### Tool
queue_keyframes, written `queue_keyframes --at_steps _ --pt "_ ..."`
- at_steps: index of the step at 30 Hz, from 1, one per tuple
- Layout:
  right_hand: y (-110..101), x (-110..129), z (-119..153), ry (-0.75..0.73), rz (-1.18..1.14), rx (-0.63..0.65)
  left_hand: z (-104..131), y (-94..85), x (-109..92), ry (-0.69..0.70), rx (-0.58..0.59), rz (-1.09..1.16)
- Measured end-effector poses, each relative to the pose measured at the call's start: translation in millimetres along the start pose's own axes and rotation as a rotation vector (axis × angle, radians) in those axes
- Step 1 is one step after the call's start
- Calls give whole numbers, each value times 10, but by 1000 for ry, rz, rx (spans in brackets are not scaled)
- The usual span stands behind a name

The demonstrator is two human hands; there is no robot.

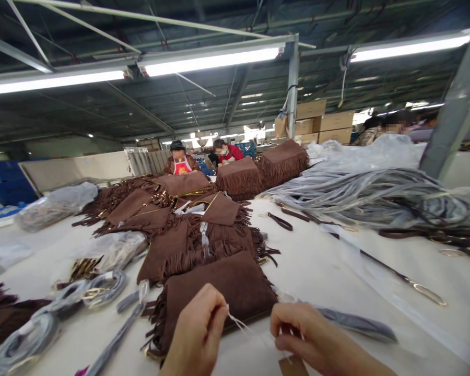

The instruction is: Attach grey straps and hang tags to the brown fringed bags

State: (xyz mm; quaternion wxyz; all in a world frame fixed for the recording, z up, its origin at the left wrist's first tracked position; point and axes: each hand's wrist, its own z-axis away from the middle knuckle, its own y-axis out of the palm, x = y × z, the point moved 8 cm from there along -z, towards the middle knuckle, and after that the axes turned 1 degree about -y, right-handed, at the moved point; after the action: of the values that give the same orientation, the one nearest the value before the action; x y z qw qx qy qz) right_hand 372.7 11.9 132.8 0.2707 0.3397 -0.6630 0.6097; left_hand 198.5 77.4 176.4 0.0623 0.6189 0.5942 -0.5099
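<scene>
My left hand (198, 331) is closed, pinching a thin white string (238, 319) whose loose ends stick out to the right. To its right my right hand (307, 334) is curled, with thumb and fingers together at a small tan hang tag (293, 366) at the bottom edge. Part of the tag and its string is hidden or blurred. Just beyond my hands lies a dark brown suede bag (219, 290) with fringe along its side. My left hand overlaps the front of this bag.
More fringed brown bags (215, 235) are piled behind. Grey wrapped straps (376, 196) lie at the right, near a strap with a gold clasp (429, 295). Coiled wrapped straps (31, 334) and a plastic bag (119, 250) lie left. Co-workers (182, 161) sit across the table.
</scene>
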Motion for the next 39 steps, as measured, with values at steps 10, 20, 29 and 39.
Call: queue_keyframes --at_steps 10,20,29,39 --pt "449 -5 133 120 -895 96 -102 599 -259 170 212 14" --pt "-667 -407 354 79 -143 -122 -497 1279 75 160 435 -196" --pt "-486 -514 -113 -116 -16 -229 -740 1594 380 58 513 91" --pt "-365 -907 -277 -41 9 -221 -742 1514 547 -24 450 87"
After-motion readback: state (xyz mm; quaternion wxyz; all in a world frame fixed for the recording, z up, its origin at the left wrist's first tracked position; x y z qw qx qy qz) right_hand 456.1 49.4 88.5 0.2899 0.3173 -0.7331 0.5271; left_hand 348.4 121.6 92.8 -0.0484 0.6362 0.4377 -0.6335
